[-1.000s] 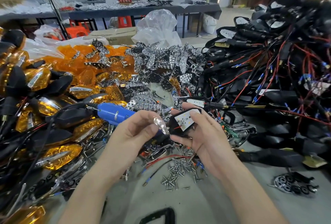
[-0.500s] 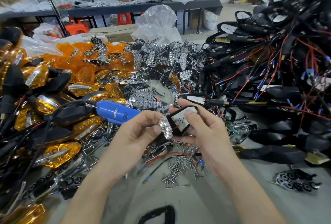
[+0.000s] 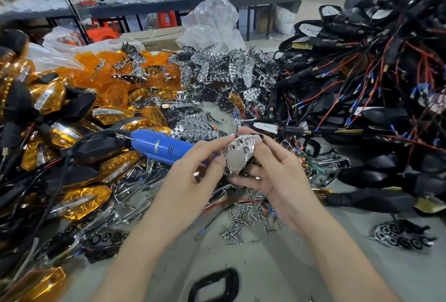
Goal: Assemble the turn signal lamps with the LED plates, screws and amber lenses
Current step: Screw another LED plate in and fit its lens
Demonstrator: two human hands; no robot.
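At the middle of the head view my left hand point(image 3: 193, 176) and my right hand point(image 3: 272, 173) meet around one lamp. A chrome LED plate point(image 3: 237, 154) with round holes lies face up over the black lamp housing, which is almost hidden in my right palm. Thumb and fingers of my left hand pinch the plate's left edge. Loose screws point(image 3: 243, 222) lie scattered on the grey table just below my hands. Amber lenses point(image 3: 108, 77) are heaped at the back left, and chrome LED plates point(image 3: 224, 67) behind my hands.
A blue electric screwdriver point(image 3: 159, 146) lies left of my hands with its cord running left. Finished amber lamps point(image 3: 79, 200) pile up on the left. Black housings with red and black wires point(image 3: 362, 98) fill the right side. A black ring part point(image 3: 214, 284) lies near the front edge.
The chrome plate moved from my left fingers' tips onto the housing, covering the white LED board. Both hands have risen slightly and closed together.
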